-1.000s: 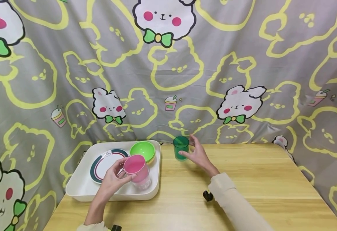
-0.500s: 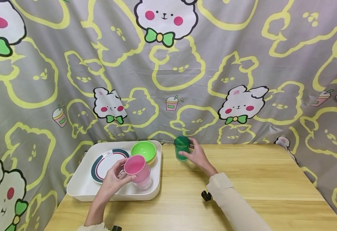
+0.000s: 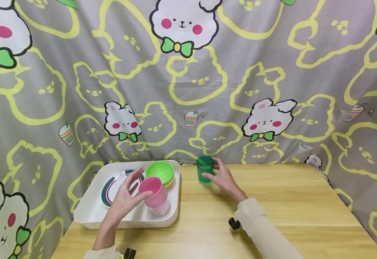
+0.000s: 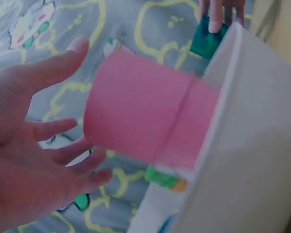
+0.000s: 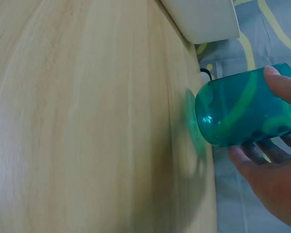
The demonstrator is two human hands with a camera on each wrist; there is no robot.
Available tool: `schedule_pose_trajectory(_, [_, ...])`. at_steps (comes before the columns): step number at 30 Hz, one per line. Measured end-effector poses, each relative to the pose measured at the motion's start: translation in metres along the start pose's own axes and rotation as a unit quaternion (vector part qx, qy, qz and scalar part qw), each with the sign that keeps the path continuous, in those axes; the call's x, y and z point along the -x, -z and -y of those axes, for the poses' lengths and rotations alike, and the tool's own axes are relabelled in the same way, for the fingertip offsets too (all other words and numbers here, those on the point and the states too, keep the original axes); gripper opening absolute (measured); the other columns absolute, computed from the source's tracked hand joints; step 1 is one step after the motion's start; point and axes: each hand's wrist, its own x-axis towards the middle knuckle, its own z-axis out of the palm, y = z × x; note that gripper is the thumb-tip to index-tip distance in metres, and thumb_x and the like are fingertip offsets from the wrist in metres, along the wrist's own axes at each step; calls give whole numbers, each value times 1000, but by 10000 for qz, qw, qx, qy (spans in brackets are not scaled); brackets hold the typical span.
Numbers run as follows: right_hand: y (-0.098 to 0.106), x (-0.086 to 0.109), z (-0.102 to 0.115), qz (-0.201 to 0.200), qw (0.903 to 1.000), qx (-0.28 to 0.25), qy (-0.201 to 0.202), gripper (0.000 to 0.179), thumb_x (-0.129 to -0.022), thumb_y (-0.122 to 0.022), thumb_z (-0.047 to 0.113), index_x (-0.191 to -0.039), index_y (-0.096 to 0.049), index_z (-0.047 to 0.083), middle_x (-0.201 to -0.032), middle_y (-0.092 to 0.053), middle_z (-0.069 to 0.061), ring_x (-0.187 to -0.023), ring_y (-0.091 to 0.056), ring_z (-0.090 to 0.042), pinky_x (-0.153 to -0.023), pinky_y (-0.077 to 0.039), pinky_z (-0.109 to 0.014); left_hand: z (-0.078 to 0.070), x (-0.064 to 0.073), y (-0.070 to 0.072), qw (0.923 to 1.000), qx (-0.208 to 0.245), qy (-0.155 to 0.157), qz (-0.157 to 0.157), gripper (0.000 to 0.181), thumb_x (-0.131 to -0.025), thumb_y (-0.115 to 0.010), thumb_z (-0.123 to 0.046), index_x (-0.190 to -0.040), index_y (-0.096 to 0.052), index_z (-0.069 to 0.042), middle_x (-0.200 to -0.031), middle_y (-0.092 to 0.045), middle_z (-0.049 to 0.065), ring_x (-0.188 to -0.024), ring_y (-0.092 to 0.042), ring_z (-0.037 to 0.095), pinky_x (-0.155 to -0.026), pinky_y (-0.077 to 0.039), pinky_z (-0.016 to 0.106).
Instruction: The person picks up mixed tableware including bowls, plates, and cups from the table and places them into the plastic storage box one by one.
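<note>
A pink cup (image 3: 152, 192) with a clear-looking lower part stands upright in the white tray (image 3: 91, 223), near its front right corner. Beside it my left hand (image 3: 125, 196) has its fingers spread; in the left wrist view thumb and fingers (image 4: 89, 184) stand apart around the cup's rim end. My right hand (image 3: 225, 180) grips a translucent green cup (image 3: 204, 171) near the back edge of the table. In the right wrist view, the green cup (image 5: 242, 107) is held just above the wood, with a green glow and shadow beneath it.
The tray also holds a white plate with a dark green rim (image 3: 105, 194) and a light green bowl (image 3: 160, 173), with something yellow under the bowl. A patterned grey curtain (image 3: 207, 90) hangs behind the wooden table (image 3: 288, 201).
My left fingers have opened away from the pink cup, which stays in the tray. The green cup has shifted slightly right, still in my right hand.
</note>
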Motion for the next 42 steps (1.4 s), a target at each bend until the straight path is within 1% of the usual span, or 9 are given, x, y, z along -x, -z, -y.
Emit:
schedule_pose_trajectory(3, [8,3,3,-58,10000,-25,5,81,-87,-84,22,-152,-39,4,-142,-53,-24,-133,-51,-45,-102,-53,-55,-11,-10,-3,9994,-295,-185,-57,88,-81,-89,-14,-153,-41,-5,-156,-43,17,-144,-37,37,-119,-30,58])
schedule_pose_trajectory(5, [14,6,5,-73,10000,-29,-5,80,-88,-84,21,-151,-39,3,-143,-52,-24,-133,-51,-45,-102,-53,-54,-18,-17,-5,9991,-354,-238,-29,87,-82,-89,-16,-154,-41,-6,-156,-41,16,-144,-36,37,-120,-30,58])
schedule_pose_trajectory(12, [25,16,8,5,10000,62,-54,83,-87,-85,27,-153,-39,5,-142,-53,-23,-131,-54,-43,-100,-55,-51,-33,-32,-19,9994,-126,-319,89,82,-84,-86,-14,-154,-43,-9,-157,-40,13,-147,-34,34,-123,-25,56])
schedule_pose_trajectory(16, [32,23,14,-69,10000,24,-36,84,-87,-85,28,-153,-39,6,-141,-53,-23,-129,-55,-42,-98,-57,-49,-39,-40,-26,9992,-228,-320,89,83,-83,-87,-16,-154,-43,-11,-157,-40,13,-146,-35,32,-122,-27,56])
schedule_pose_trajectory(21, [37,29,24,-188,9998,-85,56,85,-86,-85,28,-154,-39,7,-142,-53,-22,-133,-51,-38,-99,-56,-45,-47,-48,-35,9985,-243,-438,199,84,-82,-88,-14,-154,-44,-11,-155,-43,11,-145,-37,33,-121,-31,54])
schedule_pose_trajectory(27, [43,37,39,-241,9992,-91,306,82,-88,-84,27,-153,-41,5,-139,-54,-23,-131,-52,-40,-99,-56,-49,-51,-55,-45,9978,-271,-544,277,83,-83,-87,-17,-153,-44,-9,-154,-45,12,-144,-40,34,-120,-33,54])
schedule_pose_trajectory(31, [49,41,48,-243,9988,-116,419,80,-88,-84,25,-153,-41,4,-140,-53,-25,-130,-52,-43,-98,-56,-49,-53,-59,-53,9974,-91,-610,364,83,-83,-87,-14,-154,-43,-7,-155,-43,15,-146,-38,34,-121,-30,54])
schedule_pose_trajectory(35, [55,46,56,-261,9983,-239,455,77,-90,-82,21,-153,-41,4,-141,-51,-24,-131,-50,-41,-98,-57,-45,-57,-62,-60,9965,171,-691,445,84,-83,-87,-13,-154,-43,-7,-155,-43,17,-146,-38,35,-122,-29,54])
schedule_pose_trajectory(42, [66,55,64,-258,9968,-301,689,73,-93,-79,17,-154,-41,4,-140,-52,-25,-129,-51,-40,-96,-58,-40,-63,-66,-74,9952,221,-771,567,82,-83,-86,-9,-154,-44,-7,-152,-44,16,-140,-45,39,-118,-35,56])
